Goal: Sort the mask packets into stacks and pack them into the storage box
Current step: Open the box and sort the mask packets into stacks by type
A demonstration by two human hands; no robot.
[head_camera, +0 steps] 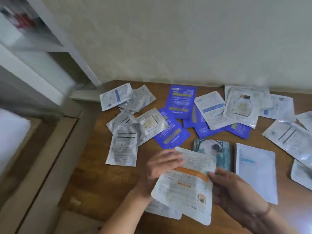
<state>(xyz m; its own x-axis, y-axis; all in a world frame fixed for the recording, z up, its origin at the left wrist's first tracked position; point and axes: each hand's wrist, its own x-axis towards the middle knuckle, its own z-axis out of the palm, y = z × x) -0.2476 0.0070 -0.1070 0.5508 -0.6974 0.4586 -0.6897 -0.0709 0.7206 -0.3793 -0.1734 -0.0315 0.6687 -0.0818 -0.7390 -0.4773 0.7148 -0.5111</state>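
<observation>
Both hands hold white mask packets with an orange band [187, 184] above the wooden table [101, 183]. My left hand [160, 166] grips their left edge, fingers curled over the top packet. At the right edge my right hand [236, 191] holds them with thumb on top. Several blue packets [172, 132] and silver packets [125, 146] lie scattered beyond. A teal illustrated packet [217, 152] and a plain white packet [256, 173] lie flat just right of the held ones. No storage box is clearly visible.
A white wall [185, 39] closes off the table's far edge. White shelving [33, 48] stands at the left, with a bed frame [42, 157] beside the table. More silver packets [287, 137] spread toward the right edge.
</observation>
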